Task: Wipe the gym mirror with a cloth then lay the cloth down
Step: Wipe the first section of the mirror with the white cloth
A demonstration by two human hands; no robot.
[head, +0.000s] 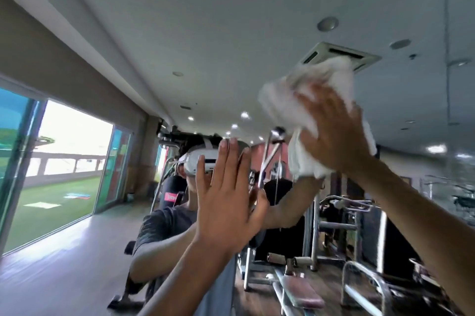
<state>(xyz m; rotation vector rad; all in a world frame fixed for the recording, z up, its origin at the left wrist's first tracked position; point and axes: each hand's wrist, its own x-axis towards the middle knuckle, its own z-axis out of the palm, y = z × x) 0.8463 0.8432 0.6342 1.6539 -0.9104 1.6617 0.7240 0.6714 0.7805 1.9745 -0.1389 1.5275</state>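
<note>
A right hand [336,133], fingers spread, presses a crumpled white cloth [303,89] high on the large gym wall mirror [154,58], above and right of the left hand [226,200], which is braced flat-palmed on the same mirror.

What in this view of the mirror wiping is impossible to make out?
1. Head view: the mirror glass under the cloth, covered by it and the right hand; clean or not, unknown.
2. Head view: the cloth's edges, motion-blurred.
3. Head view: the palm of the left hand, turned away against the glass.
</note>
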